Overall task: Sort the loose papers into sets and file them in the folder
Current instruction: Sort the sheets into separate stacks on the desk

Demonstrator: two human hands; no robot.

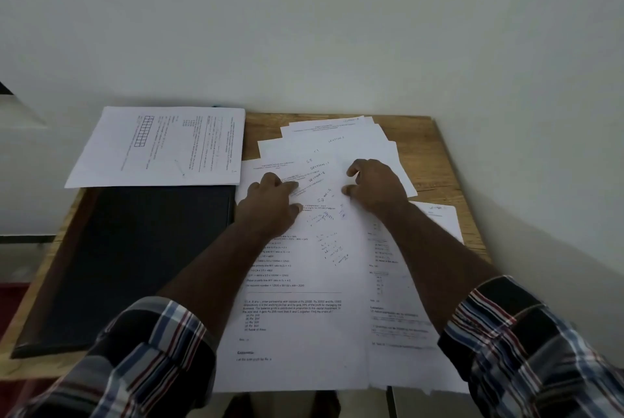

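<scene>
The dark folder [135, 259] lies at the desk's [439, 154] left. Your left hand [270, 205] and right hand [374, 189] rest spread on the fanned loose papers [324, 154]. Sheets are light, limp, slippery: pinch edges.

Dim, soft light; wide-angle bending at edges; fine print perhaps too blurred to read.

fanned sheets [332, 147]: handwritten "SECTION-1", "SECTION-8", "S8", "S7", "C1" | front sheet [293, 313]: printed options "(a) Rs. 200", "(b) Rs. 250", "(c) Rs. 300", "(d) Rs. 500", "(e) None of these", then "Explanation:" | right sheet [435, 211]: "SECTION" at top, rest blurred | sheet on folder [158, 144]: print too small to read
</scene>
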